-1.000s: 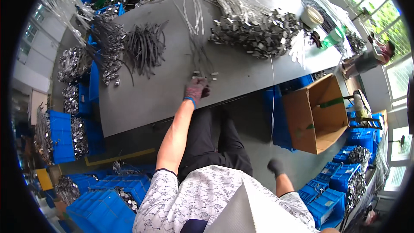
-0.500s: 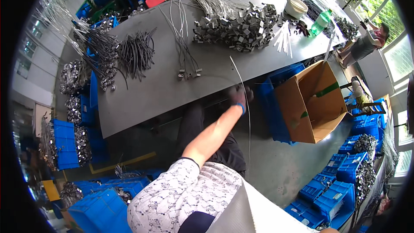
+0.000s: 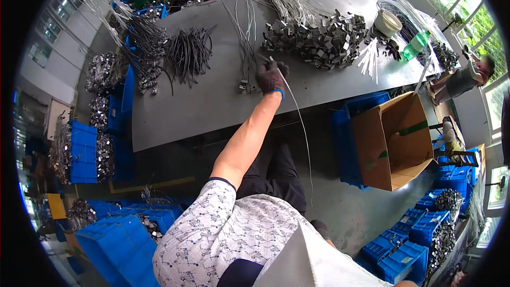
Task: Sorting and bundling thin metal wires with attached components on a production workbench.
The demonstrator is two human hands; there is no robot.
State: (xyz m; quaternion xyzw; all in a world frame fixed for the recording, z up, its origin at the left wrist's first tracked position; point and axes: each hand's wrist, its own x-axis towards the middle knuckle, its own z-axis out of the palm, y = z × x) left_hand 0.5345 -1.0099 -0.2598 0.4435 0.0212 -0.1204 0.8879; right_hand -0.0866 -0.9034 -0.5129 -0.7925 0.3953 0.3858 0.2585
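My left hand (image 3: pixel 271 77), in a dark knit glove with a blue cuff, is over the table near its middle. Its fingers are closed around a long thin white cable (image 3: pixel 302 122). One end sticks out above the fingers, and the rest trails down past the table's front edge. Just left of this hand lie a few cables (image 3: pixel 245 48) with small metal connectors (image 3: pixel 244 85) on their near ends. My right hand (image 3: pixel 320 227), also dark-gloved, shows only in part low in the picture, beside a white pointed sheet (image 3: pixel 297 258); its fingers cannot be made out.
On the grey table (image 3: pixel 175 119) lie a bundle of black cables (image 3: pixel 188 53), a heap of dark connectors (image 3: pixel 319 40), white strips (image 3: pixel 369 61), a tub (image 3: pixel 388 23) and a green bottle (image 3: pixel 416 46). A cardboard box (image 3: pixel 372 143) stands right; blue crates (image 3: pixel 114 247) surround me. Another person (image 3: pixel 457 82) stands far right.
My left hand has moved up and left, from beyond the table's front edge to over the tabletop, carrying the white cable. Part of my right hand has come into view.
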